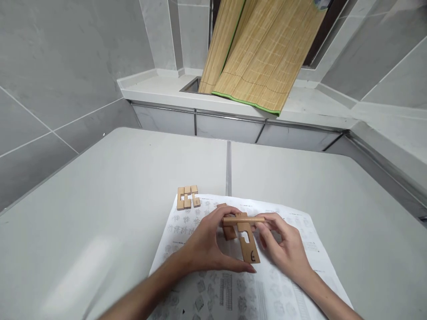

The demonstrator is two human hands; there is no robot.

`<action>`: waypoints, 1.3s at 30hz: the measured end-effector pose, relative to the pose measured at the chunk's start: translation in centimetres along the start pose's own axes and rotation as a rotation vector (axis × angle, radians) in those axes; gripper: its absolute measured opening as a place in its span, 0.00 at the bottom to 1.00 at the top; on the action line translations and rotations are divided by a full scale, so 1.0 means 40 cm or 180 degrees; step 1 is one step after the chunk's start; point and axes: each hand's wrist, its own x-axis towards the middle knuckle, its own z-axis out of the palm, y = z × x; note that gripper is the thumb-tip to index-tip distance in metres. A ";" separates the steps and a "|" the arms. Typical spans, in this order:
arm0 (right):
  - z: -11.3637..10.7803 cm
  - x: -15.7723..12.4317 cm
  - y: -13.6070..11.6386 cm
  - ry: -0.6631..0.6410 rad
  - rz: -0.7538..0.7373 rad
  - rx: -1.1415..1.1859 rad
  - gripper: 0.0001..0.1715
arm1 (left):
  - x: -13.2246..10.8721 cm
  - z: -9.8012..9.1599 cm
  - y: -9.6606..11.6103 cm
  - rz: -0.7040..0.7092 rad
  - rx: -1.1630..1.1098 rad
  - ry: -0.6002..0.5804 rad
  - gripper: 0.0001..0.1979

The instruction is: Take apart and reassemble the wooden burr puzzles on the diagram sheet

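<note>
Over the printed sheet [187,262], my two hands hold an assembly of flat wooden puzzle pieces. One notched wooden piece [251,253] with a dark mark near its end tilts down toward me, and a thin wooden piece [245,220] crosses it. Behind them shows part of a darker wooden piece [229,233]. My left hand [210,242] curls round the assembly from the left, its thumb by the lower end of the notched piece. Fingertips of my right hand [283,240] pinch the right end of the crossing piece.
Several notched wooden puzzle pieces [187,198] lie side by side at the sheet's upper left corner. The white table [133,178] has a seam down its middle. Beyond it, a bamboo mat [260,53] hangs over a white counter [156,93] with a sink, between grey tiled walls.
</note>
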 end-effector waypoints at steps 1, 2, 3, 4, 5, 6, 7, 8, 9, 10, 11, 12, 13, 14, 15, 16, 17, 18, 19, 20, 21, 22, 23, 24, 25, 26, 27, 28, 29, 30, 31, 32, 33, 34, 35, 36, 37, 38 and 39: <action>0.000 0.000 0.000 0.0042 -0.0042 -0.0087 0.13 | -0.001 0.004 0.000 -0.0012 -0.0035 -0.0010 0.44; 0.001 0.000 0.000 0.0081 -0.0090 -0.0160 0.12 | -0.001 0.007 -0.001 -0.0022 -0.0063 -0.0011 0.44; 0.002 0.000 -0.001 0.0116 -0.0145 -0.0222 0.11 | -0.002 0.009 -0.002 -0.0031 -0.0086 -0.0005 0.44; 0.002 0.000 -0.001 0.0145 -0.0203 -0.0278 0.10 | -0.003 0.011 -0.002 -0.0040 -0.0106 -0.0002 0.44; 0.002 0.000 -0.002 0.0167 -0.0262 -0.0327 0.10 | -0.003 0.013 -0.004 -0.0050 -0.0121 -0.0001 0.44; 0.003 0.000 -0.002 0.0180 -0.0317 -0.0371 0.09 | -0.004 0.015 -0.005 -0.0064 -0.0132 -0.0001 0.44; 0.003 0.001 -0.003 0.0189 -0.0365 -0.0409 0.09 | -0.006 0.016 -0.007 -0.0078 -0.0140 -0.0002 0.43; 0.003 0.001 -0.004 0.0192 -0.0405 -0.0443 0.09 | -0.007 0.018 -0.009 -0.0085 -0.0142 0.0004 0.43; 0.003 0.002 -0.005 0.0192 -0.0434 -0.0477 0.09 | -0.008 0.019 -0.011 -0.0082 -0.0134 0.0021 0.44; 0.003 0.003 -0.006 0.0197 -0.0459 -0.0512 0.09 | -0.009 0.021 -0.013 -0.0072 -0.0123 0.0046 0.44; 0.002 0.003 -0.007 0.0209 -0.0482 -0.0545 0.08 | -0.010 0.022 -0.014 -0.0058 -0.0111 0.0074 0.44; 0.002 0.004 -0.008 0.0221 -0.0502 -0.0574 0.08 | -0.010 0.023 -0.015 -0.0042 -0.0106 0.0096 0.44; 0.002 0.004 -0.010 0.0229 -0.0517 -0.0598 0.08 | -0.011 0.024 -0.016 -0.0032 -0.0105 0.0113 0.44; 0.001 0.005 -0.011 0.0235 -0.0529 -0.0614 0.08 | -0.011 0.025 -0.016 -0.0026 -0.0110 0.0123 0.43; 0.001 0.006 -0.012 0.0237 -0.0539 -0.0621 0.08 | -0.011 0.025 -0.016 -0.0018 -0.0119 0.0128 0.43; 0.001 0.006 -0.013 0.0229 -0.0544 -0.0616 0.08 | -0.011 0.025 -0.015 -0.0007 -0.0125 0.0130 0.43; 0.000 0.007 -0.014 0.0213 -0.0539 -0.0606 0.08 | -0.011 0.025 -0.015 -0.0001 -0.0126 0.0124 0.43; 0.000 0.008 -0.014 0.0197 -0.0529 -0.0591 0.08 | -0.012 0.025 -0.014 -0.0005 -0.0125 0.0114 0.44; -0.001 0.008 -0.014 0.0185 -0.0515 -0.0573 0.09 | -0.012 0.025 -0.014 -0.0018 -0.0120 0.0102 0.44; -0.002 0.009 -0.014 0.0175 -0.0499 -0.0556 0.09 | -0.012 0.025 -0.013 -0.0035 -0.0105 0.0094 0.44; -0.002 0.009 -0.014 0.0167 -0.0482 -0.0546 0.09 | -0.013 0.025 -0.013 -0.0048 -0.0077 0.0090 0.44; -0.002 0.009 -0.014 0.0163 -0.0469 -0.0541 0.09 | -0.013 0.025 -0.013 -0.0050 -0.0037 0.0088 0.44; -0.002 0.010 -0.014 0.0167 -0.0469 -0.0543 0.09 | -0.013 0.026 -0.014 -0.0032 0.0007 0.0097 0.44; -0.002 0.010 -0.015 0.0176 -0.0482 -0.0551 0.09 | -0.014 0.026 -0.014 -0.0005 0.0051 0.0113 0.43; -0.002 0.010 -0.016 0.0188 -0.0504 -0.0564 0.09 | -0.014 0.026 -0.015 0.0019 0.0089 0.0123 0.43; -0.001 0.010 -0.017 0.0203 -0.0536 -0.0584 0.09 | -0.015 0.027 -0.016 0.0028 0.0125 0.0128 0.42; 0.000 0.010 -0.019 0.0222 -0.0570 -0.0608 0.09 | -0.016 0.027 -0.016 0.0020 0.0162 0.0130 0.42; 0.001 0.009 -0.020 0.0239 -0.0596 -0.0634 0.09 | -0.017 0.028 -0.017 0.0004 0.0206 0.0138 0.43; 0.001 0.008 -0.022 0.0248 -0.0608 -0.0654 0.09 | -0.018 0.028 -0.017 -0.0017 0.0254 0.0151 0.43; 0.002 0.008 -0.023 0.0248 -0.0598 -0.0664 0.09 | -0.019 0.028 -0.017 -0.0035 0.0299 0.0163 0.43; 0.002 0.007 -0.024 0.0244 -0.0572 -0.0667 0.09 | -0.019 0.029 -0.017 -0.0043 0.0329 0.0176 0.44; 0.002 0.007 -0.025 0.0241 -0.0539 -0.0663 0.09 | -0.019 0.029 -0.016 -0.0043 0.0343 0.0181 0.44; 0.002 0.006 -0.025 0.0242 -0.0511 -0.0655 0.09 | -0.019 0.028 -0.015 -0.0039 0.0344 0.0178 0.44; 0.001 0.006 -0.025 0.0245 -0.0498 -0.0648 0.09 | -0.018 0.028 -0.014 -0.0035 0.0337 0.0163 0.43; 0.000 0.006 -0.024 0.0246 -0.0494 -0.0645 0.10 | -0.016 0.026 -0.013 -0.0031 0.0330 0.0148 0.43; -0.001 0.007 -0.023 0.0242 -0.0498 -0.0640 0.09 | -0.015 0.025 -0.011 -0.0027 0.0328 0.0134 0.42; -0.001 0.007 -0.022 0.0233 -0.0500 -0.0628 0.09 | -0.013 0.023 -0.010 -0.0024 0.0335 0.0125 0.42; -0.002 0.008 -0.021 0.0218 -0.0493 -0.0607 0.09 | -0.012 0.020 -0.008 -0.0022 0.0342 0.0124 0.42; -0.003 0.008 -0.020 0.0199 -0.0477 -0.0579 0.09 | -0.010 0.018 -0.007 -0.0023 0.0341 0.0126 0.42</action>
